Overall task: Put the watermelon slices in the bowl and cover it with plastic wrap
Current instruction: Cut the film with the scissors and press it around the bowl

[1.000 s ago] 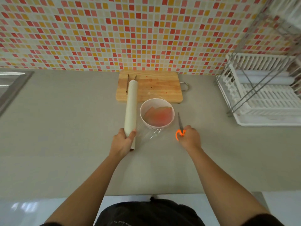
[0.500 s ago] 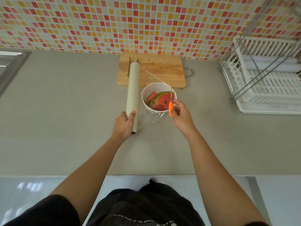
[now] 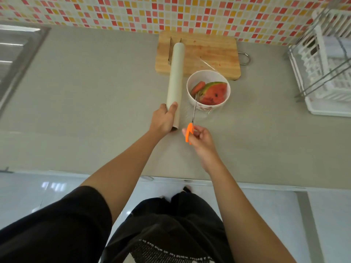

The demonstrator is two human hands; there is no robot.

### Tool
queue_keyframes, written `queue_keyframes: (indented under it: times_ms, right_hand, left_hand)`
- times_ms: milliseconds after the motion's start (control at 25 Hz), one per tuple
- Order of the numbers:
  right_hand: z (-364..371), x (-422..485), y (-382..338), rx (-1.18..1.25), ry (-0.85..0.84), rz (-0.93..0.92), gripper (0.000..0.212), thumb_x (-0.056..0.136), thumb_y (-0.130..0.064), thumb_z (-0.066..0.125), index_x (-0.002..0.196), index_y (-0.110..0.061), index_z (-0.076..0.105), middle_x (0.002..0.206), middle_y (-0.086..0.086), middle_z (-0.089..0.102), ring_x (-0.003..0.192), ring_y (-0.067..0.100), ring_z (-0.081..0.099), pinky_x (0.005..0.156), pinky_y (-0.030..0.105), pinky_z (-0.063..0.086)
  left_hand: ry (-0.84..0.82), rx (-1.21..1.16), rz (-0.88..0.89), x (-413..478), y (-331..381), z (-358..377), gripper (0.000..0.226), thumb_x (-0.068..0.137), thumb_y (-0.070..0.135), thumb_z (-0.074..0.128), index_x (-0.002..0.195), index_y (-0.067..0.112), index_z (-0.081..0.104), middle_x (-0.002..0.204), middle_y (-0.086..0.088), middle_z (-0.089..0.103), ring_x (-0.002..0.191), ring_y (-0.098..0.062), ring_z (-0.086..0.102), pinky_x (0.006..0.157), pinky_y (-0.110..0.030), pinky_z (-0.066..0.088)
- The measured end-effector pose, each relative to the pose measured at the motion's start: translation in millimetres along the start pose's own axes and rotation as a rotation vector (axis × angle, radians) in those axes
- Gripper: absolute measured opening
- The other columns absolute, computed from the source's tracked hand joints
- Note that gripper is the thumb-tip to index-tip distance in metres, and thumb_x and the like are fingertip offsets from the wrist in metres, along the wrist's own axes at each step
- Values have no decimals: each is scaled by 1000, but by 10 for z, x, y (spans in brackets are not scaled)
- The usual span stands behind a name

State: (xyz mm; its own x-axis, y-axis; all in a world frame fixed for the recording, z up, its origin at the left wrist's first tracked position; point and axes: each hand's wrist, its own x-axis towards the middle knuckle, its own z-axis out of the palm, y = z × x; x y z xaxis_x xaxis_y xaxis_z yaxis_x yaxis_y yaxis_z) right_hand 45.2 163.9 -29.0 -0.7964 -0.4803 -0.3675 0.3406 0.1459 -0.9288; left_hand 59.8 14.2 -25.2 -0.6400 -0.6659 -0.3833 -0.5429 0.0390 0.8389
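Observation:
A white bowl point(image 3: 190, 83) on the grey counter holds watermelon slices point(image 3: 212, 93). Left of it lies a long plastic wrap roll point(image 3: 175, 73), its far end on the cutting board. My left hand point(image 3: 164, 120) grips the roll's near end. A thin sheet of clear wrap point(image 3: 208, 66) stretches from the roll over the bowl. My right hand point(image 3: 201, 138) holds orange-handled scissors point(image 3: 190, 132) near the roll's near end, blades pointing away toward the bowl's left rim.
A wooden cutting board point(image 3: 209, 52) lies behind the bowl against the tiled wall. A white dish rack point(image 3: 322, 69) stands at the right. A sink point(image 3: 17, 54) is at the far left. The counter's front edge point(image 3: 171, 179) runs below my hands.
My right hand picked the scissors up from the counter right of the bowl, carried them over the bowl, and now holds them nearer me, beside the roll's near end.

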Motion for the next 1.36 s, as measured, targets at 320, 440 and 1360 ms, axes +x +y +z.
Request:
queue_keyframes:
  times_ms: [320,440,1360]
  right_hand:
    - [113,-401,211,-146,-98,253,77,59,-70,64,106,-10,52,87,-5,51,83,4,53,84,25,41]
    - [137,-400,161,-178,-101,250,80,55,-76,60,106,-14,52,91,-6,53,87,5,53,84,25,41]
    - [199,-344,245,-166,-200,285,64,70,-71,56,103,-16,48,86,-6,51,77,6,53,83,26,44]
  left_hand:
    - [-53,-11,-6,-52,66,-73,47,91,52,41,93,5,49,82,-4,49,64,-21,57,44,-32,55]
    - [-56,-27,-3,-62,76,-76,45,92,51,41,92,6,48,80,-1,46,61,-18,56,32,-19,43]
    - [-97,-106,-67,-65,77,-120,48,91,53,41,106,9,53,103,-8,56,88,-27,63,60,-30,57]
